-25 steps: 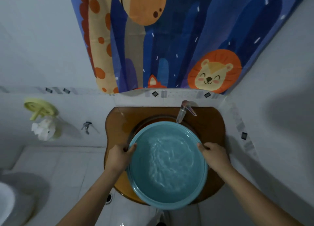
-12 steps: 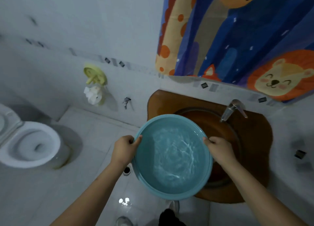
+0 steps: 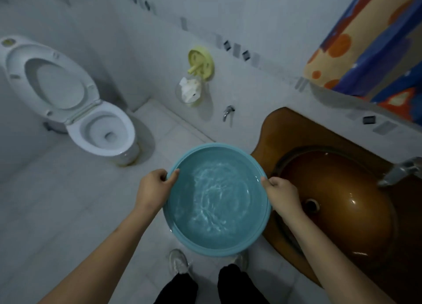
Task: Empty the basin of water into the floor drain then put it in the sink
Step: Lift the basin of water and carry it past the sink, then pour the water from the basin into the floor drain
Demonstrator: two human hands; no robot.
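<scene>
Tiled floor (image 3: 68,212); basin (image 3: 212,251) over half-hidden shoe (image 3: 242,259)

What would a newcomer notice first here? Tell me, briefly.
The teal basin of rippling water sits centre frame, left hand and right hand holding its rim above the floor. Right of it lies the glossy brown sink; at upper left, the open toilet, and at upper right, a bright cartoon curtain.

one basin (image 3: 217,251), one sink (image 3: 342,203), one toilet (image 3: 77,130), two hands (image 3: 151,189) (image 3: 282,195), two taps (image 3: 228,112) (image 3: 399,171).
</scene>
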